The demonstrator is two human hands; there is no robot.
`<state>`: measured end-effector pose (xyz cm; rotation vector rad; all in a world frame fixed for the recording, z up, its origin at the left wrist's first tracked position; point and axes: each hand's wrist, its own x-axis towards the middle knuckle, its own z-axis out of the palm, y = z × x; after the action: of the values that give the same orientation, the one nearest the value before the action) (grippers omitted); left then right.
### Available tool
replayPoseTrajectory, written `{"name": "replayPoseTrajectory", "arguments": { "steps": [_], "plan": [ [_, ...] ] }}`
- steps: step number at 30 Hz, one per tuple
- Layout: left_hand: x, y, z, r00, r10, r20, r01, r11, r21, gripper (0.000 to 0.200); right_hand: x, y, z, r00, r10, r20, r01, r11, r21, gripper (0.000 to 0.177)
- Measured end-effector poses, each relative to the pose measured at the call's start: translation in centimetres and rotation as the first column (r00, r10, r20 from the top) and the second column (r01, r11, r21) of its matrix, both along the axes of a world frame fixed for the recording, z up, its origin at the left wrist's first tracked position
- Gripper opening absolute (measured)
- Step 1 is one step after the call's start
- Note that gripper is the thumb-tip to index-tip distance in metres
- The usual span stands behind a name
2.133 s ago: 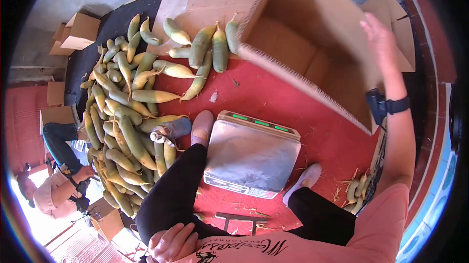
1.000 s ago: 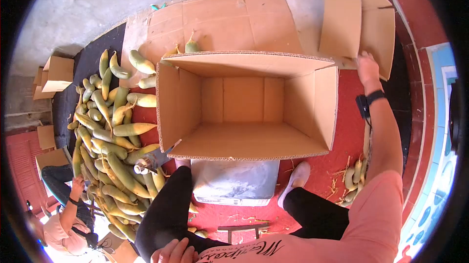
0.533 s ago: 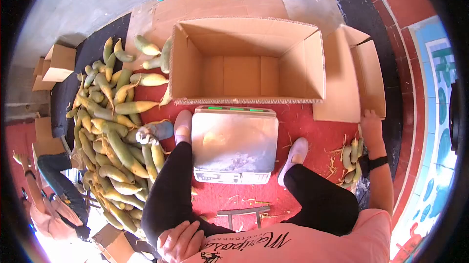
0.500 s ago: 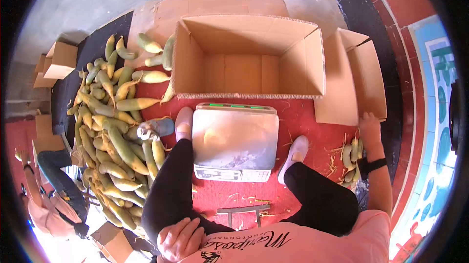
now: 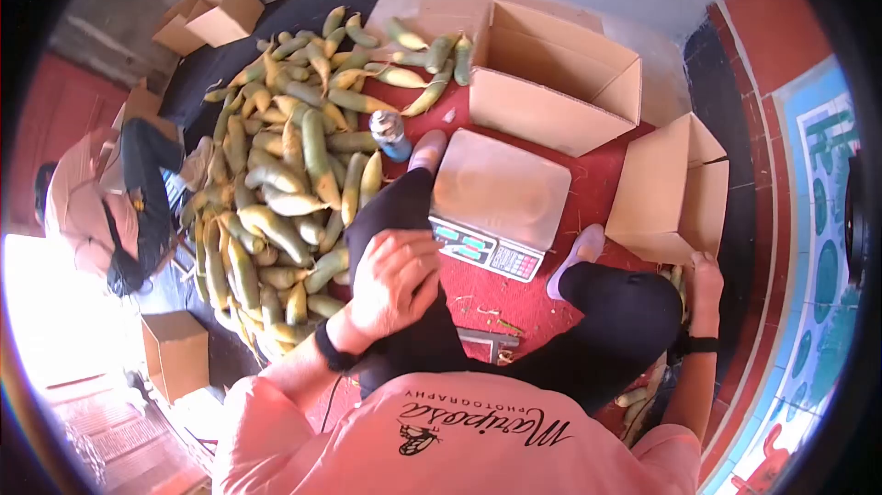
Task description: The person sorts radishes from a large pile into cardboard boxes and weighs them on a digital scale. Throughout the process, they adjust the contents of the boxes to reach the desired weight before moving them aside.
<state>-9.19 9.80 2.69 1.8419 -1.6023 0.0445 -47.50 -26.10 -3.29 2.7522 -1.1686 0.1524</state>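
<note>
Left hand (image 5: 395, 276) has moved up onto the thigh (image 5: 390, 215), fingers loosely apart; right hand (image 5: 707, 276) rests beside the folded box (image 5: 671, 187), fingers straight, together.

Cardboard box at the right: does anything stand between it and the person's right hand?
Nothing visible does. The right hand sits just below the cardboard box's near corner, fingertips at its edge; whether they touch cannot be told. The scale stands off to the side.

Big box (image 5: 551, 81) sits on the floor behind the scale (image 5: 501, 196) now, and the right hand (image 5: 706, 279) is off it, down by the smaller box (image 5: 671, 192).
</note>
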Motion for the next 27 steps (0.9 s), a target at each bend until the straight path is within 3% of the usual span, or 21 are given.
{"name": "replayPoseTrajectory", "arguments": {
  "steps": [1,4,7,9,11,12,13,15,19,22,23,27],
  "plan": [
    [-0.1,0.6,0.2,0.999,0.017,-0.043,-0.019,0.999,-0.042,0.016,0.7,1.4,2.0,1.000,0.016,0.003,-0.016,1.000,-0.010,0.007],
    [-0.1,3.1,0.1,0.979,0.167,-0.121,-0.181,0.976,-0.118,0.015,2.2,5.2,7.9,0.989,-0.100,0.112,0.074,0.973,0.217,0.017],
    [0.6,6.6,-2.4,0.901,0.387,-0.195,-0.413,0.903,-0.116,0.018,3.4,8.4,11.1,0.969,-0.049,0.243,0.002,0.982,0.187,0.017],
    [1.3,10.0,-6.3,0.832,0.522,-0.187,-0.535,0.844,-0.024,0.018,4.7,10.9,12.1,0.956,0.001,0.295,-0.057,0.982,0.182,0.018],
    [1.6,13.9,-11.0,0.759,0.626,-0.177,-0.628,0.776,0.055,0.019,6.1,13.3,12.1,0.914,0.020,0.405,-0.107,0.975,0.193,0.018],
    [1.4,15.9,-12.9,0.723,0.666,-0.183,-0.654,0.745,0.127,0.019,6.6,14.4,11.5,0.932,0.002,0.362,-0.096,0.966,0.241,0.018],
    [1.2,18.0,-14.6,0.682,0.708,-0.184,-0.679,0.706,0.200,0.019,6.7,14.8,10.0,0.956,0.147,0.254,-0.172,0.982,0.081,0.017],
    [0.7,22.0,-18.4,0.573,0.804,-0.156,-0.731,0.588,0.345,0.021,6.8,15.8,8.3,0.957,0.167,0.237,-0.154,0.985,-0.073,0.017],
    [0.1,27.3,-20.3,0.476,0.878,-0.046,-0.854,0.474,0.213,0.026,6.4,15.1,7.6,0.954,0.154,0.258,-0.157,0.988,-0.009,0.020],
    [0.6,29.3,-21.1,0.340,0.936,-0.086,-0.872,0.348,0.344,0.026,6.5,14.2,6.6,0.959,0.076,0.274,-0.132,0.973,0.191,0.027],
    [0.7,29.5,-21.5,0.321,0.944,-0.071,-0.892,0.327,0.313,0.027,6.2,13.1,5.8,0.960,0.077,0.270,-0.132,0.973,0.192,0.027],
    [2.2,30.1,-24.0,0.281,0.960,-0.013,-0.855,0.257,0.450,0.031,5.9,12.1,4.0,0.928,-0.066,0.367,-0.046,0.956,0.288,0.031]
  ]
}}
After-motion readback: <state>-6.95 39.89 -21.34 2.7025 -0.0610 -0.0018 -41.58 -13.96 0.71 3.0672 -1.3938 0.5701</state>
